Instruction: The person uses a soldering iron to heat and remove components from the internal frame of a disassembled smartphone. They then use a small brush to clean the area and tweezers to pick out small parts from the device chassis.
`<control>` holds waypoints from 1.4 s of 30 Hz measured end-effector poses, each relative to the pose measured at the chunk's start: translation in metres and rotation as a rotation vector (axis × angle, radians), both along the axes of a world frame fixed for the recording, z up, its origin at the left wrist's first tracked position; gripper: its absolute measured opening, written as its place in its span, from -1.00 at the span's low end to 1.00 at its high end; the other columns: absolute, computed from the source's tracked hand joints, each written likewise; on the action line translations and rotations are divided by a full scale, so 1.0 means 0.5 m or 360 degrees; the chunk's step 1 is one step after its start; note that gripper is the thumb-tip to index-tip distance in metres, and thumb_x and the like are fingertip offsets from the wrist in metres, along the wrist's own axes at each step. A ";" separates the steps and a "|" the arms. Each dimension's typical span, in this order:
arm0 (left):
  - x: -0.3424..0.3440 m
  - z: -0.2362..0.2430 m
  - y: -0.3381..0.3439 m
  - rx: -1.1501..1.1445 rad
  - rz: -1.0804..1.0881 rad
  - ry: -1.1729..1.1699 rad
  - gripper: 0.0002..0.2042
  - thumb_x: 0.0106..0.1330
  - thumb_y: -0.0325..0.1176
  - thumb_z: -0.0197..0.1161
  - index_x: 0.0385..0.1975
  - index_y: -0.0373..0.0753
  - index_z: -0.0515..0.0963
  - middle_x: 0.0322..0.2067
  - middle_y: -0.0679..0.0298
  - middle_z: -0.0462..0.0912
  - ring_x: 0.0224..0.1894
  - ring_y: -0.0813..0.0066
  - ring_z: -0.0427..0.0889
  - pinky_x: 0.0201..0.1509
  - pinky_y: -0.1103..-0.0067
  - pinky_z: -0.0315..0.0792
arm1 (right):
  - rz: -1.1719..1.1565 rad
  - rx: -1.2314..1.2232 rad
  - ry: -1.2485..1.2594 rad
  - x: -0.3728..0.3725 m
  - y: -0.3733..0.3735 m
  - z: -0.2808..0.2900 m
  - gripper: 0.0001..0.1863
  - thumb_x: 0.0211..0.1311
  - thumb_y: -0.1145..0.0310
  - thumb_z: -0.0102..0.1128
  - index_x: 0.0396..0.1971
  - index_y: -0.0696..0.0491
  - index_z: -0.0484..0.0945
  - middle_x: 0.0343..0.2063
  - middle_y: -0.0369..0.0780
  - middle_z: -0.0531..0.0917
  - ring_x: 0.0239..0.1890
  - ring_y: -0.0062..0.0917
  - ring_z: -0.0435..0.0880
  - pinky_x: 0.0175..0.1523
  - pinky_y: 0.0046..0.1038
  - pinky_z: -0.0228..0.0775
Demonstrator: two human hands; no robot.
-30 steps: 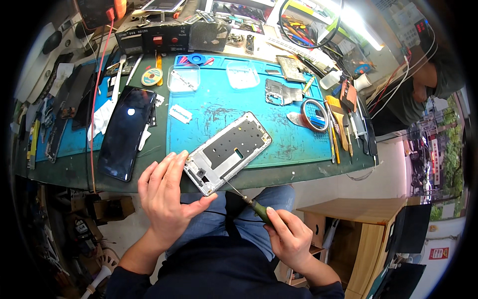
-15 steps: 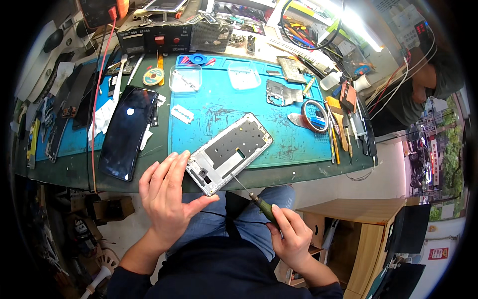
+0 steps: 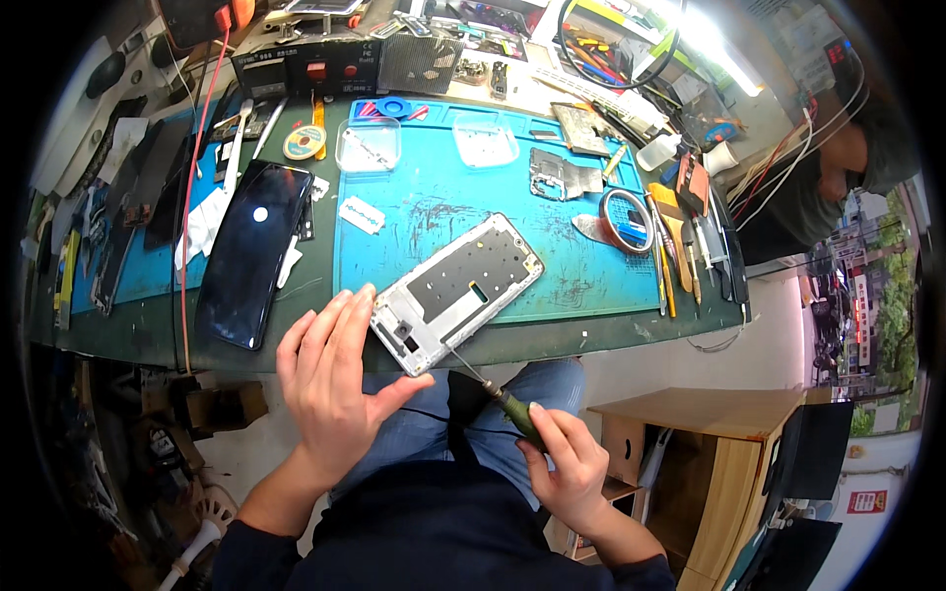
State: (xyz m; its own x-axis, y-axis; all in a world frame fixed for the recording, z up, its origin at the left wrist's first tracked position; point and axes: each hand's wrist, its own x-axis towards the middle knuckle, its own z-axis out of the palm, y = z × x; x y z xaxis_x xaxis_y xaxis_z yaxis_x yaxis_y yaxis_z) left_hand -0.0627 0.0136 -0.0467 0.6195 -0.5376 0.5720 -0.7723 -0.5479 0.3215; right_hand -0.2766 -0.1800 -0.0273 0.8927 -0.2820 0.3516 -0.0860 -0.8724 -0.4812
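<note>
Presently on the counter (image 3: 315, 254): an opened phone frame (image 3: 455, 295) lies slantwise, mostly on the blue mat (image 3: 591, 281), its near corner at or past the front edge.
Left hand (image 3: 333, 384): fingers together, thumb spread well away, holding the frame's left end between fingertips and thumb.
Right hand (image 3: 572, 463): thumb and fingers pinch the handle of a green-handled tool (image 3: 512, 409); its thin metal shaft meets the frame's near long edge. Whether the tip is inside or merely touching, I cannot tell.
Slip risk: too hard a push could skid the tip along the rim, scratching the frame or jabbing the left thumb nearby.
Tipping risk: a loosened left-hand hold could let the frame pivot at the edge.
Beyond: a razor blade (image 3: 362, 215) lies flat, well apart from both hands.
</note>
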 end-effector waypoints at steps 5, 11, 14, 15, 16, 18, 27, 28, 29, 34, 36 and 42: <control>-0.005 0.008 0.000 0.0013 -0.0074 0.0044 -0.11 0.33 0.29 0.41 0.43 -0.35 0.45 0.46 -0.02 0.53 0.51 0.04 0.47 0.60 0.13 0.17 | 0.0053 0.0810 0.0218 -0.021 -0.010 0.021 -0.30 0.24 0.44 0.61 0.39 0.19 0.56 0.04 -0.02 0.74 -0.03 -0.36 0.78 0.02 -0.41 0.64; -0.061 0.030 0.036 -0.0806 -0.0676 0.0946 -0.56 0.48 -0.16 0.47 0.16 -0.36 0.62 0.00 0.08 0.75 -0.09 0.32 0.76 0.03 0.43 0.60 | 0.0332 0.2069 0.0292 -0.047 0.028 0.007 -0.40 0.64 0.32 0.26 0.53 0.22 0.39 0.05 -0.10 0.76 -0.25 -0.64 0.64 -0.09 -0.57 0.54; -0.117 0.015 0.011 -0.1499 -0.0732 0.1944 -0.86 0.57 -0.47 0.36 0.01 -0.35 0.66 -0.19 0.27 0.74 -0.33 0.71 0.62 -0.31 0.68 0.47 | 0.0435 0.2231 0.0325 -0.036 0.053 -0.014 -0.38 0.67 0.30 0.21 0.58 0.18 0.33 0.05 -0.12 0.77 -0.26 -0.66 0.62 -0.10 -0.58 0.54; -0.118 0.016 0.007 -0.1601 -0.0749 0.2055 -0.89 0.58 -0.50 0.34 -0.02 -0.36 0.66 -0.20 0.29 0.73 -0.35 0.74 0.59 -0.33 0.70 0.44 | 0.0428 0.2282 0.0348 -0.037 0.059 -0.016 -0.39 0.68 0.30 0.20 0.58 0.18 0.32 0.05 -0.12 0.77 -0.26 -0.66 0.61 -0.11 -0.58 0.53; -0.119 0.017 0.009 -0.1703 -0.0764 0.2164 -0.92 0.58 -0.52 0.33 -0.04 -0.36 0.66 -0.21 0.30 0.71 -0.37 0.76 0.55 -0.36 0.71 0.41 | 0.0421 0.2333 0.0371 -0.038 0.065 -0.017 -0.39 0.69 0.29 0.19 0.58 0.18 0.32 0.05 -0.13 0.76 -0.26 -0.67 0.60 -0.12 -0.59 0.52; -0.130 0.011 0.018 -0.1746 -0.0707 0.2114 -0.97 0.58 -0.58 0.26 -0.11 -0.37 0.62 -0.23 0.28 0.67 -0.42 0.80 0.46 -0.43 0.72 0.34 | 0.0461 0.2450 0.0419 -0.040 0.075 -0.022 -0.39 0.70 0.29 0.17 0.59 0.17 0.31 0.05 -0.13 0.76 -0.27 -0.67 0.59 -0.14 -0.60 0.50; -0.144 0.035 0.072 -0.2164 -0.0628 0.1627 -0.91 0.43 -0.71 0.18 -0.29 -0.37 0.51 -0.36 0.17 0.55 -0.51 0.61 0.41 -0.53 0.63 0.31 | 0.0732 0.2597 0.0638 -0.043 0.107 0.001 -0.40 0.69 0.30 0.19 0.60 0.12 0.35 -0.03 -0.24 0.76 -0.28 -0.75 0.53 -0.13 -0.65 0.44; -0.142 0.050 0.077 -0.2169 -0.0634 0.1589 -0.92 0.42 -0.70 0.19 -0.29 -0.37 0.51 -0.37 0.17 0.54 -0.51 0.61 0.41 -0.54 0.63 0.30 | 0.0756 0.2577 0.0659 -0.042 0.112 0.006 -0.40 0.69 0.29 0.19 0.59 0.12 0.36 -0.04 -0.26 0.76 -0.28 -0.76 0.53 -0.12 -0.66 0.44; -0.143 0.067 0.081 -0.2074 -0.0583 0.1558 -0.92 0.45 -0.62 0.20 -0.31 -0.34 0.47 -0.44 0.24 0.43 -0.54 0.62 0.34 -0.56 0.62 0.26 | 0.0778 0.2569 0.0628 -0.043 0.117 0.009 -0.41 0.68 0.29 0.19 0.58 0.12 0.38 -0.06 -0.28 0.77 -0.30 -0.77 0.53 -0.11 -0.66 0.44; -0.067 0.086 0.138 -0.2450 -0.0308 0.1219 -0.74 0.64 -0.28 0.19 -0.33 -0.21 0.34 -0.47 0.39 0.21 -0.53 0.66 0.16 -0.58 0.67 0.09 | 0.0740 0.2523 0.0637 -0.072 0.097 -0.001 -0.41 0.67 0.27 0.21 0.56 0.14 0.41 -0.07 -0.26 0.77 -0.27 -0.75 0.57 -0.11 -0.64 0.45; -0.053 0.087 0.146 -0.2225 -0.0472 0.1240 -0.70 0.63 -0.26 0.14 -0.41 -0.20 0.32 -0.50 0.38 0.21 -0.53 0.63 0.12 -0.56 0.61 0.02 | 0.0541 0.2428 0.0612 -0.092 0.082 -0.011 -0.41 0.66 0.27 0.23 0.55 0.15 0.42 -0.06 -0.24 0.77 -0.27 -0.74 0.57 -0.11 -0.64 0.46; -0.061 -0.028 0.168 -0.0344 -0.0534 0.1112 -0.89 0.33 -0.56 0.28 -0.47 -0.28 0.59 -0.54 0.13 0.58 -0.55 0.23 0.56 -0.46 0.41 0.43 | 0.0087 0.1354 0.0271 -0.077 0.005 0.013 -0.51 0.55 0.35 0.33 0.36 0.25 0.57 -0.06 -0.06 0.80 -0.15 -0.43 0.80 0.00 -0.41 0.62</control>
State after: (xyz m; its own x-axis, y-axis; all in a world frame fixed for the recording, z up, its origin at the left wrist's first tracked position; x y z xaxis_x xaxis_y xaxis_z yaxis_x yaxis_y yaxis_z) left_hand -0.0933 0.0974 -0.0606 0.6975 -0.6805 0.2246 -0.4661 -0.1926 0.8635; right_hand -0.3149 -0.1775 -0.0206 0.9340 -0.3434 -0.0986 -0.1845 -0.2272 -0.9562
